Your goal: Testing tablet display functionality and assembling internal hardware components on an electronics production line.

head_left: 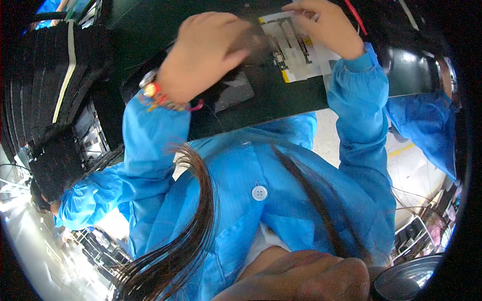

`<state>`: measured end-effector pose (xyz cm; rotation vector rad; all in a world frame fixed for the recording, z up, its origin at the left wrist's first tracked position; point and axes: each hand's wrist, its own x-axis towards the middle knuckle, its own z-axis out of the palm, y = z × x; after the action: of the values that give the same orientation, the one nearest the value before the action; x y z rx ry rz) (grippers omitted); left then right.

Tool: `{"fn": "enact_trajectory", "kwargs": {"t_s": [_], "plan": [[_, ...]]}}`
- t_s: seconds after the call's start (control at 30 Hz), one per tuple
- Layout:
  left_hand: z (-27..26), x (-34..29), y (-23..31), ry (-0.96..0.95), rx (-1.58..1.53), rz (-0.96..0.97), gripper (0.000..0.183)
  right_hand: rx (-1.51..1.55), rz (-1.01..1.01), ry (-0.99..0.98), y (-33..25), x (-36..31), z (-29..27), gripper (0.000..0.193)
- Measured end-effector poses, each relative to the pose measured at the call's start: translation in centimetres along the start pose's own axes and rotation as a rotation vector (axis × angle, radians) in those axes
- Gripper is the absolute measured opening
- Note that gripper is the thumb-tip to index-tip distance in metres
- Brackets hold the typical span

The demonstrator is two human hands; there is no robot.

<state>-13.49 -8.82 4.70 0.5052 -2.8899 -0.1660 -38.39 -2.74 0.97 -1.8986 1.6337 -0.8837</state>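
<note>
Head view: right hand (332,29) over white sheet (296,50), left hand (206,55) nearby, grips I can't tell; likely sheet-handling, next needing precision.

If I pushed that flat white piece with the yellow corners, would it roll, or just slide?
The white piece would probably slide rather than roll, since it seems to lie flat on the dark table. It looks thin, so it's likely light. Its narrow dark strips suggest it might be fragile.
</note>
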Motion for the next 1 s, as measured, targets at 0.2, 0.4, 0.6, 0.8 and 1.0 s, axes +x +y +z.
{"fn": "enact_trajectory", "kwargs": {"t_s": [0.2, 0.4, 0.6, 0.8, 1.0], "plan": [[-3.7, -6.5, -1.0, 0.015, 0.030, 0.011, 0.032, -0.131, 0.156, 0.122, 0.3, 1.1, -0.4, 0.021], [-3.2, -13.9, -0.5, 0.046, 0.050, 0.027, 0.030, -0.089, 0.229, 0.012, -0.4, 1.3, -1.7, 0.024], [-0.9, -18.8, 0.7, 0.083, 0.080, -0.011, 0.028, -0.021, 0.225, 0.011, 0.2, 2.1, -1.3, 0.025], [1.2, -20.2, 0.2, 0.123, 0.099, -0.029, 0.026, -0.112, 0.353, -0.123, -1.2, 2.9, -2.3, 0.025], [1.8, -20.4, 0.2, 0.148, 0.120, -0.027, 0.024, 0.054, 0.467, -0.408, 0.7, 5.3, -3.6, 0.021]]}}
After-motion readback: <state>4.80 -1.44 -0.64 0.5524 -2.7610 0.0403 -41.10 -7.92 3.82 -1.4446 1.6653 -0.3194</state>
